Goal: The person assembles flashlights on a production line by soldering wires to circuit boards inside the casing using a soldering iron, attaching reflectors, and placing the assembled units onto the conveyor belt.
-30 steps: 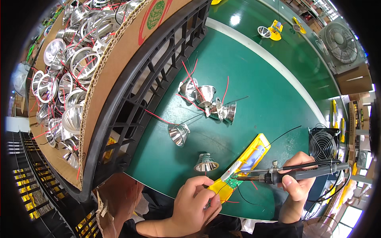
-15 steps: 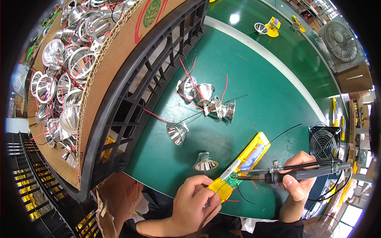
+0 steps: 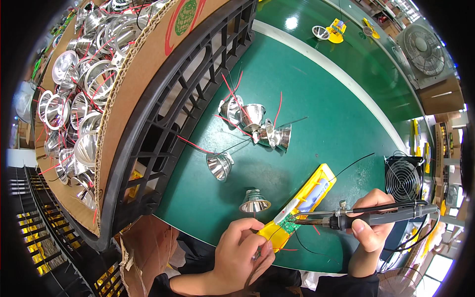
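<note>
My right hand (image 3: 371,220) grips a black soldering iron (image 3: 396,216) with a thin metal tube clamped alongside it. Its tip reaches a small green circuit board (image 3: 288,225) at the near end of a yellow plastic casing (image 3: 324,173). Inside the casing lies a cylinder with a bluish wrap (image 3: 312,196), and thin black and red wires come out. My left hand (image 3: 242,255) is closed on the casing's near end; a shiny bit shows between its fingers, too hidden to name. Just beyond that hand, a silver reflector cup (image 3: 255,201) sits on the green tabletop (image 3: 316,123).
More reflector cups (image 3: 255,116) with red and black wires lie farther off. At left, a black plastic crate (image 3: 166,109) stands beside a cardboard box (image 3: 133,94) full of reflectors. A small black fan (image 3: 403,178) is at right; yellow casing parts (image 3: 337,30) lie far back.
The whole view has shifted slightly. Both hands keep their holds, and the iron's tip stays at the circuit board.
</note>
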Motion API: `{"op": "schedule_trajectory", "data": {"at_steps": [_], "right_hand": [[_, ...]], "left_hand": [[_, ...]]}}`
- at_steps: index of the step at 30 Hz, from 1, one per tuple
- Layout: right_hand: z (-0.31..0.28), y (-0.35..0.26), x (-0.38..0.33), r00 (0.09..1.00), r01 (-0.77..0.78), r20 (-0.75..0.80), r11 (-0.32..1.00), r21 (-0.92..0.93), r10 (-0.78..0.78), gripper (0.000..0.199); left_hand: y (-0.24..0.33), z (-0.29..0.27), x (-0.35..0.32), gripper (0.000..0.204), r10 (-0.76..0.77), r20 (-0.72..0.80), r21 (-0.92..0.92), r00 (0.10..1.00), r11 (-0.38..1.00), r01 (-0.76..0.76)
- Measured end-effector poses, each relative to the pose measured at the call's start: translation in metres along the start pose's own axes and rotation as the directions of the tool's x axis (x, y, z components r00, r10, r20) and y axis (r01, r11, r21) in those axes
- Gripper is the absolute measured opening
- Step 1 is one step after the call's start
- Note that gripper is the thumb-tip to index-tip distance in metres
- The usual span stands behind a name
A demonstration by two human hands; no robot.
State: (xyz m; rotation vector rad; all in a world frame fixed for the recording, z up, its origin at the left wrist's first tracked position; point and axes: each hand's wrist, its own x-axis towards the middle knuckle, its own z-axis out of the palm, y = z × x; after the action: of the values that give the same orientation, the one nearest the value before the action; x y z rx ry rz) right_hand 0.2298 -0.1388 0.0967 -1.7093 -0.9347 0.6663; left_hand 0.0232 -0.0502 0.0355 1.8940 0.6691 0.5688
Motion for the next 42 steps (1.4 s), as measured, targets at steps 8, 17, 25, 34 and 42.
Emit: {"op": "schedule_trajectory", "data": {"at_steps": [8,17,25,34,42], "right_hand": [[-0.004,-0.007,-0.006,0.998,0.028,-0.054,0.999,-0.022,-0.029,0.020],[-0.024,-0.020,-0.026,0.954,0.126,-0.274,0.992,-0.002,-0.121,0.029],[-0.030,-0.011,-0.045,0.951,0.171,-0.248,0.983,-0.068,-0.183,0.011],[-0.049,0.006,-0.093,0.879,0.188,-0.441,0.982,-0.026,-0.180,0.008],[-0.058,0.014,-0.108,0.870,0.149,-0.470,0.988,-0.037,-0.149,0.009]], "left_hand": [[-0.001,-0.001,-0.003,0.010,-0.022,0.012,-0.002,1.000,1.000,0.022],[0.001,0.001,-0.002,0.010,-0.065,0.013,0.001,0.998,0.998,0.065],[-0.004,0.002,-0.006,0.008,0.059,-0.154,0.132,0.986,0.990,-0.039],[0.001,0.001,-0.007,0.019,0.227,0.006,0.200,0.974,0.954,-0.224],[0.018,0.001,-0.007,0.013,0.324,0.091,0.441,0.942,0.835,-0.330]]}}
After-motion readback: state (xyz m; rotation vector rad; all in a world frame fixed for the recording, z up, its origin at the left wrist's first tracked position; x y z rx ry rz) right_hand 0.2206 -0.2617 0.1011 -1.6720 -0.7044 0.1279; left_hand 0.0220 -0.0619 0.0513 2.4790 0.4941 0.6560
